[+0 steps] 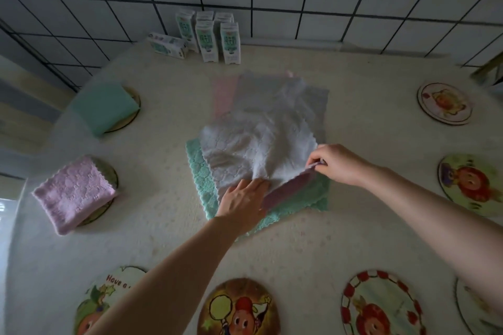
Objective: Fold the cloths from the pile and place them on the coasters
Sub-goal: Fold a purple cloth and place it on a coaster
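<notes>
Grey cloth [253, 144], one corner lifted in your right hand [337, 164].
Your right thumb and fingers pinch that corner tight, holding the edge up off the green cloth [299, 200] just beneath them. Your left hand [242, 198] lies flat, fingers straight and together, pressing the grey cloth down just left of the lifted edge. Well left of your left fingers, a folded pink cloth [73, 193] sits on a coaster [113, 174].

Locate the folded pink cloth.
Head view, left side of the table: folded pink cloth sits on a coaster, nearer the camera than the folded green cloth.
</notes>
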Motion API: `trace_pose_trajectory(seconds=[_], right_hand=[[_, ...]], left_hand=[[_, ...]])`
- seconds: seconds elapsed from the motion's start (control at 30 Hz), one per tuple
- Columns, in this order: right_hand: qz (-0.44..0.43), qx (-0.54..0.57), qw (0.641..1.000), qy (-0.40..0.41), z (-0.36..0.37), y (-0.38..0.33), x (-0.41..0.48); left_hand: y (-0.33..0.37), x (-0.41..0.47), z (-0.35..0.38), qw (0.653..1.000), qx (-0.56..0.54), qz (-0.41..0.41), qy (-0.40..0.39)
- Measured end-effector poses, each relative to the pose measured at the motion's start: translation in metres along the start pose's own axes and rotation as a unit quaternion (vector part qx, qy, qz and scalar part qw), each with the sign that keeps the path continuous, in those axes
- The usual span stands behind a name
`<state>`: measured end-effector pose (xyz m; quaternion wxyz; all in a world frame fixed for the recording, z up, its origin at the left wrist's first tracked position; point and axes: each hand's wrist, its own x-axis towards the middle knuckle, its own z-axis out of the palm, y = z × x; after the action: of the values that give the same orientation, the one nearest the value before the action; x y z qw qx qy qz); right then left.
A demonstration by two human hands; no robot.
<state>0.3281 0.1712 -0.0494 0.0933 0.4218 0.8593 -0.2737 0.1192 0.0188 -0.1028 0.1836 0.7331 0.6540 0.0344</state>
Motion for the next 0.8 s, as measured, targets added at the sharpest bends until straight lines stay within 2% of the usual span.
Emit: trace_pose_trajectory(seconds=[0.07,0.17,0.27,0.4,0.5,0.6,0.8], right_hand=[[-0.005,0.024,0.999,0.031,-0.013,-0.001,0.0],[-0.003,0.033,0.997,0.066,-0.025,-0.002,0.006],[0.039,0.114,0.988,0.101,-0.037,-0.005,0.016],[0.04,0.11,0.98,0.161,-0.054,-0.017,0.031],[0.041,0.125,0.967,0.216,-0.071,-0.035,0.039],[0.047,0.134,0.95,0.279,-0.09,-0.054,0.036],[0.006,0.149,0.903,0.403,-0.104,-0.092,0.008]], left_hand=[[-0.002,0.004,-0.006,0.999,-0.011,-0.022,0.022],[-0.012,0.006,-0.023,0.991,-0.067,-0.105,0.048],[-0.034,0.007,-0.045,0.978,-0.102,-0.174,0.05],[-0.061,0.016,-0.083,0.967,-0.133,-0.204,0.072],[-0.07,0.028,-0.112,0.944,-0.201,-0.235,0.112],[-0.073,0.033,-0.141,0.924,-0.251,-0.239,0.164],[-0.067,0.013,-0.186,0.914,-0.216,-0.183,0.29]])
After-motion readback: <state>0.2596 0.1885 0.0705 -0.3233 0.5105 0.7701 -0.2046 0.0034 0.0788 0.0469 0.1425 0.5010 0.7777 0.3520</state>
